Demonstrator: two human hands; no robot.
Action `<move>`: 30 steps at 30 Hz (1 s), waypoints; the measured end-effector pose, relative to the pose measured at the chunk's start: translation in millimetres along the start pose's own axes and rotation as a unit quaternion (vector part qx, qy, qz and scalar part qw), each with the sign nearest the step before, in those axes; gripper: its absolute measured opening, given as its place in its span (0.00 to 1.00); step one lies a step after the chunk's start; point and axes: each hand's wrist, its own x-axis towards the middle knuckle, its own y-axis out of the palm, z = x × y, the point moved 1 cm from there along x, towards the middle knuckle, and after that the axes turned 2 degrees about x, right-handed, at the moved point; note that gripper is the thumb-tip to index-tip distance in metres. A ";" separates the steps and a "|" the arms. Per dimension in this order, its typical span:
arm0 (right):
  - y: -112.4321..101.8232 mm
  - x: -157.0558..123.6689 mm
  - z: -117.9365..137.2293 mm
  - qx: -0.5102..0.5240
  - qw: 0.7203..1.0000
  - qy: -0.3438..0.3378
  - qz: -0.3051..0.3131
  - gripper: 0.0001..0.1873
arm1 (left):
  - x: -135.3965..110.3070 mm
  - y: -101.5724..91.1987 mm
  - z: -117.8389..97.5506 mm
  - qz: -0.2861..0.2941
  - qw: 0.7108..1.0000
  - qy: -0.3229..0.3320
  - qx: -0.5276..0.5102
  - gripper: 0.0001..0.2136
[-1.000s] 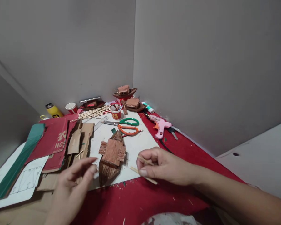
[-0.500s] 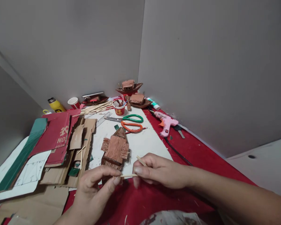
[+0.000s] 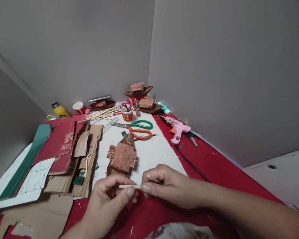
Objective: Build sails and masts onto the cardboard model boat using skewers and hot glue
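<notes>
A short wooden stick (image 3: 126, 186) is pinched at both ends and held level just above the red-draped counter (image 3: 214, 162). The left hand (image 3: 107, 202) has it between thumb and forefinger, and the right hand (image 3: 169, 189) has it between thumb and fingertip. A second stick (image 3: 153, 179) is tucked inside the right grip, just above the first. Directly beyond the grip, a brown model boat (image 3: 122, 156) is laid on a white sheet (image 3: 151, 152), close but not touched. To the left of the grip, a cardboard pile (image 3: 86, 159) is spread out. Farther beyond, past the boat, green scissors (image 3: 139, 124) and orange scissors (image 3: 141, 133) are laid side by side. A pink glue gun (image 3: 177, 127) is seen beyond and to the right, with its black cord (image 3: 189, 162) run back toward the right wrist.
</notes>
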 end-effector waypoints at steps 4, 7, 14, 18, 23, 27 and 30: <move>-2.6 -1.5 -0.4 0.016 1.000 -0.007 -0.005 0.28 | 0.5 0.4 3.2 -0.005 0.999 -0.013 -0.047 0.07; -5.3 -3.3 -0.1 0.029 1.000 0.001 -0.004 0.30 | 0.4 -0.7 5.7 -0.017 0.996 -0.016 -0.086 0.07; -3.1 -5.0 4.5 0.013 1.000 -0.013 0.023 0.27 | -1.7 7.8 2.4 -0.007 0.993 -0.025 -0.117 0.07; -0.7 -5.1 5.0 -0.006 0.999 -0.020 0.032 0.25 | 0.0 9.9 4.0 0.028 0.992 -0.043 -0.116 0.08; 0.3 -6.3 8.1 -0.036 0.998 -0.024 0.038 0.19 | -0.5 7.9 1.9 0.045 0.994 -0.069 -0.073 0.11; 0.1 -7.1 9.6 -0.078 0.996 -0.018 0.043 0.12 | -3.6 5.7 -3.5 0.063 0.995 -0.081 0.000 0.13; 0.8 -7.8 8.6 -0.093 0.994 -0.019 0.048 0.09 | -7.2 3.7 -8.8 0.077 0.991 -0.074 0.075 0.13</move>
